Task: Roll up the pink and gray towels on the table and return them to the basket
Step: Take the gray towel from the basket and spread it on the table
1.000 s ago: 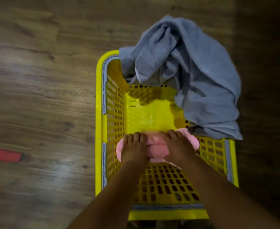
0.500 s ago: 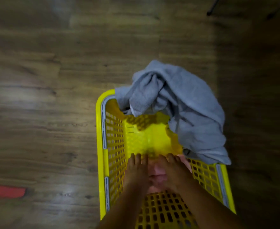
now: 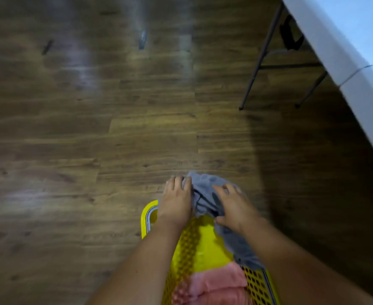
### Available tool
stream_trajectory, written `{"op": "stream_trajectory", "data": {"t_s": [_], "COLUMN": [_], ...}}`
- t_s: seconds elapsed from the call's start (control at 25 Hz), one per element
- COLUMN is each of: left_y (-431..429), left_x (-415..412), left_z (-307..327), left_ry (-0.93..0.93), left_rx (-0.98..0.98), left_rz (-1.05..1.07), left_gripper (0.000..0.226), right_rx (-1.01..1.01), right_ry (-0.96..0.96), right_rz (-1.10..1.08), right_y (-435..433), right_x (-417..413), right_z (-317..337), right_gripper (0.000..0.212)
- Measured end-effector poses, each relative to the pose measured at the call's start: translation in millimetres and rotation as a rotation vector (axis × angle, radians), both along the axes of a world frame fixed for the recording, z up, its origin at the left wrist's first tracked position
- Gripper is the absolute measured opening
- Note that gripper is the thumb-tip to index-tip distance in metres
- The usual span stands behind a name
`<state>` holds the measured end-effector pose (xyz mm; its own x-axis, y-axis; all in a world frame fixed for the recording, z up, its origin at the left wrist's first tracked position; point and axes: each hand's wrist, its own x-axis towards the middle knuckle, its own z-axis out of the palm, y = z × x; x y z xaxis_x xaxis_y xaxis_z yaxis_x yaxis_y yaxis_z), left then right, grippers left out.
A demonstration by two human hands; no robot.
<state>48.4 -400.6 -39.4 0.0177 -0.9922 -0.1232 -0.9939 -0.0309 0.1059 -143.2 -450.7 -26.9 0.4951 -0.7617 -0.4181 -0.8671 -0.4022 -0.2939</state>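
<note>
Gray towel [image 3: 205,194] is bunched, not rolled, over the far rim of the yellow basket [image 3: 149,214], at 12 o'clock of it, and one part hangs along the side wall toward 4 o'clock. The pink towel [image 3: 214,282] lies inside the basket at its 6 o'clock end, as a roll as far as I can see. The basket stands on the wooden floor [image 3: 93,150]. The white worktop [image 3: 346,62] is well apart, at 2 o'clock of the view.

The right hand [image 3: 234,208] grasps the gray towel, with spread fingers on top and the thumb closing a fold from below. The left hand [image 3: 176,201] touches the 9 o'clock edge of the bunch. The picture is blurred there, so I cannot tell if it grips or only presses.

I judge the gray towel to be soft, light and limp. It will sag and keep no shape, and it should not slip from the hands. The best hold is probably at two corners or one edge, so that it opens flat before rolling.

No brand, label or writing can be read.
</note>
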Motion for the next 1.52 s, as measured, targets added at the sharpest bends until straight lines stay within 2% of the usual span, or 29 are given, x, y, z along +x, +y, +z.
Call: {"op": "stream_trajectory", "data": {"t_s": [0.08,0.2,0.28,0.32,0.36,0.44,0.48,0.6,0.76,0.84,0.96,1.0,1.08,1.16,1.2,1.24,1.4,1.48,1.52], "left_y": [-18,-29,-25,-21,-14,2,9,23,19,17,22,28,60,102,125,146,191,173,143], "left_x": [0,-5,-11,-12,-11,-6,-1,13,19,20,24,26,28,31,33,33,37,83,132], "left_z": [-10,-48,-67,-72,-75,-65,-57,-5,114,198,331,376,462,535,566,596,683,685,668], "left_ry": [-0.002,0.059,0.107,0.131,0.181,0.356,0.451,0.608,0.777,0.799,0.76,0.729,0.631,0.567,0.513,0.454,0.391,0.458,0.438], "left_rx": [0.04,0.212,0.274,0.253,0.224,0.167,0.125,0.019,-0.083,-0.168,-0.208,-0.191,-0.124,-0.03,0.02,0.078,0.505,0.628,0.656], "left_rz": [-0.013,-0.021,-0.022,-0.015,0.013,0.11,0.164,0.368,0.485,0.483,0.336,0.269,0.138,0.085,0.089,0.084,0.024,0.058,0.093], "left_gripper": [0.084,0.084,0.065,0.048,0.031,0.013,0.009,0.017,0.014,0.018,0.011,0.009,0.035,0.049,0.05,0.05,0.037,0.028,0.034], "right_rx": [-0.021,0.034,0.099,0.089,0.048,0.027,0.05,0.18,0.147,0.11,0.044,0.027,-0.034,-0.154,-0.173,-0.139,0.175,0.351,0.432], "right_ry": [0.022,0.137,0.213,0.224,0.211,0.162,0.102,-0.168,-0.36,-0.434,-0.522,-0.487,-0.246,0.049,0.083,0.025,-0.316,-0.389,-0.383], "right_rz": [-0.005,-0.039,-0.092,-0.105,-0.101,-0.13,-0.161,-0.343,-0.432,-0.426,-0.292,-0.19,0.07,0.258,0.286,0.282,0.286,0.361,0.423], "right_y": [-17,-24,-16,-11,-7,0,4,8,0,-4,-5,-3,8,16,22,27,48,50,47], "right_x": [-3,-16,-26,-31,-36,-44,-47,-53,-46,-49,-71,-83,-109,-135,-147,-160,-174,-166,-157], "right_z": [-8,-53,-81,-91,-97,-89,-83,-39,85,173,309,353,433,495,523,549,631,658,667], "right_gripper": [0.102,0.109,0.11,0.096,0.07,0.019,0.013,0.022,0.023,0.021,0.029,0.035,0.038,0.021,0.014,0.008,0.015,0.009,0.004]}}
